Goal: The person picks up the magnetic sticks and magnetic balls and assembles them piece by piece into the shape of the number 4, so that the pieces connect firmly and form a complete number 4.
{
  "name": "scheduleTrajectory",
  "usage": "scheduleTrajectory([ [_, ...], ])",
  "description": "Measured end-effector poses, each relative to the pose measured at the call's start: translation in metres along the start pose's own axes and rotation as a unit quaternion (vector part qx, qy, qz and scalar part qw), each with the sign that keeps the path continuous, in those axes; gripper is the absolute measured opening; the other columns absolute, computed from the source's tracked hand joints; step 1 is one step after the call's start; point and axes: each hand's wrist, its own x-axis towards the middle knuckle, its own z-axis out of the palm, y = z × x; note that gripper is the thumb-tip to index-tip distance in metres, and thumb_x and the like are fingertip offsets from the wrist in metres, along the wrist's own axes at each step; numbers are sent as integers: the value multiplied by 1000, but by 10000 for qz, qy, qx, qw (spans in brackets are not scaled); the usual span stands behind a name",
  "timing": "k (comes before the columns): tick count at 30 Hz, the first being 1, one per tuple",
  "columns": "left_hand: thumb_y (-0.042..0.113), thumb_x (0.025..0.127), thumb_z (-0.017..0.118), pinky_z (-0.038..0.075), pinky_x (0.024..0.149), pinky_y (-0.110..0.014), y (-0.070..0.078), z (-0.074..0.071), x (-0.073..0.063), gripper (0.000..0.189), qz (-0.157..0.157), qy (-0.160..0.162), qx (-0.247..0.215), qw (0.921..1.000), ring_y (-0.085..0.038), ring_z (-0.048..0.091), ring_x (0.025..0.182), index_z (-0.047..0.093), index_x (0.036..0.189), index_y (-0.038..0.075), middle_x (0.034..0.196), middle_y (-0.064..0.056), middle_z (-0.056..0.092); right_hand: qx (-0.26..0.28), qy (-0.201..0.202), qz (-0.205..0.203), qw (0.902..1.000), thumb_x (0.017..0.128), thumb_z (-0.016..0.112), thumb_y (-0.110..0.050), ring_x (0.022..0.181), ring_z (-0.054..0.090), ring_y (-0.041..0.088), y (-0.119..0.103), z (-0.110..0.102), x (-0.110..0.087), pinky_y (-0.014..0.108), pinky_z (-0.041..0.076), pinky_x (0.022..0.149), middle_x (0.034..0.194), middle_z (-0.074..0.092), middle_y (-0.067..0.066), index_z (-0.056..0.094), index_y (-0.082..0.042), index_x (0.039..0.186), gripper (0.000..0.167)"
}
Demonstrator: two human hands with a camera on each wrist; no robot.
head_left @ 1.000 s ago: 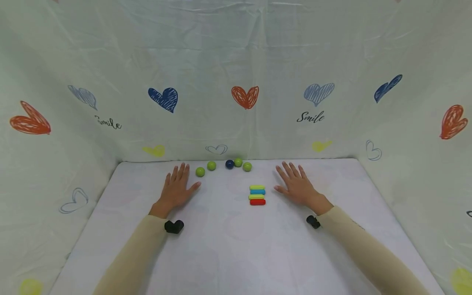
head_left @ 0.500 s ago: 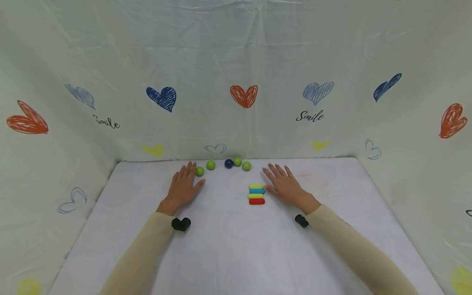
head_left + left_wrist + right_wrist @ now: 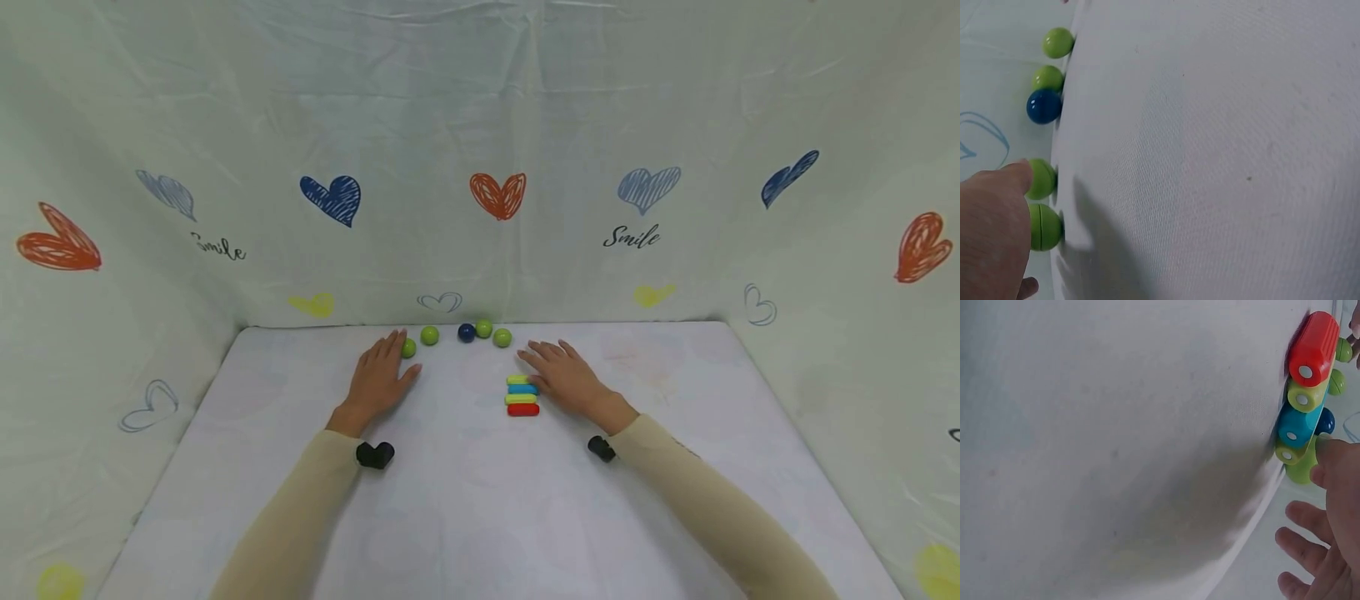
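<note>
Broadly, backdrop: a pale sheet printed with scribbled hearts (image 3: 420, 125) is hanging behind the far edge.
Table: a white, cloth-textured tabletop (image 3: 465, 508) is spreading under both beige-sleeved arms.
Left hand: the person's left hand (image 3: 375, 383) is holding nothing, its fingers extended and its thumb apart; it is partly hiding the leftmost glossy lime-green ball (image 3: 408, 348), contact being impossible to tell.
Right hand: the person's right hand (image 3: 568, 380) is gripping nothing, fingers apart, its thumb side overlapping the row's right end; touch is not showing clearly.
Row: a red plastic cylinder (image 3: 522, 410), a near yellow-green cylinder (image 3: 521, 400), a bright blue cylinder (image 3: 521, 389) and a far yellow-green cylinder (image 3: 517, 380) are lying side by side, right of centre.
Balls: a second lime-green ball (image 3: 430, 335), a navy ball (image 3: 467, 333) and two more lime-green balls (image 3: 502, 337) are sitting along the far edge.
Risk: a fingertip nudge could be sending balls rolling; a brushing thumb could be skewing the row.
</note>
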Motion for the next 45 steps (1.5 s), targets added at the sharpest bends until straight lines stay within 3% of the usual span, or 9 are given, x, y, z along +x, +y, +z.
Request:
scheduleTrajectory([
  [10, 28, 110, 56, 26, 124, -62, 3, 1, 0, 64, 128, 166, 32, 9998, -47, 32, 153, 34, 162, -2, 166, -28, 35, 205, 82, -130, 9997, 105, 68, -17, 132, 61, 30, -7, 3, 10, 53, 43, 117, 138, 68, 11, 66, -10, 143, 39],
  [21, 15, 106, 65, 30, 122, -60, 7, -3, -5, 52, 194, 432, 119, 9988, -44, 41, 148, 50, 152, -3, 159, -26, 47, 291, 111, -177, 9994, 101, 72, -12, 112, 69, 26, -11, -1, 12, 49, 52, 107, 115, 75, 7, 77, -8, 127, 26],
  [29, 5, 101, 69, 38, 117, -59, 4, -2, -4, 45, 221, 693, 121, 9973, -43, 53, 137, 61, 144, -1, 145, -22, 62, 258, 45, -198, 9995, 100, 73, -9, 109, 69, 25, -12, -2, 14, 45, 54, 101, 112, 77, 5, 79, -7, 122, 22],
  [37, 13, 99, 75, 41, 113, -57, 3, -2, -2, 40, 168, 637, 205, 9976, -39, 60, 123, 68, 137, 4, 128, -17, 72, 245, -55, -35, 9997, 101, 73, -10, 111, 69, 26, -11, -4, 15, 45, 54, 102, 114, 77, 6, 79, -7, 123, 24],
  [45, 16, 97, 78, 41, 111, -57, 5, 0, -4, 39, 81, 625, 126, 9979, -38, 63, 118, 70, 134, 4, 123, -17, 74, 232, 9, -87, 9997, 99, 74, -8, 111, 68, 27, -8, -2, 19, 46, 54, 103, 114, 77, 8, 78, -6, 122, 23],
])
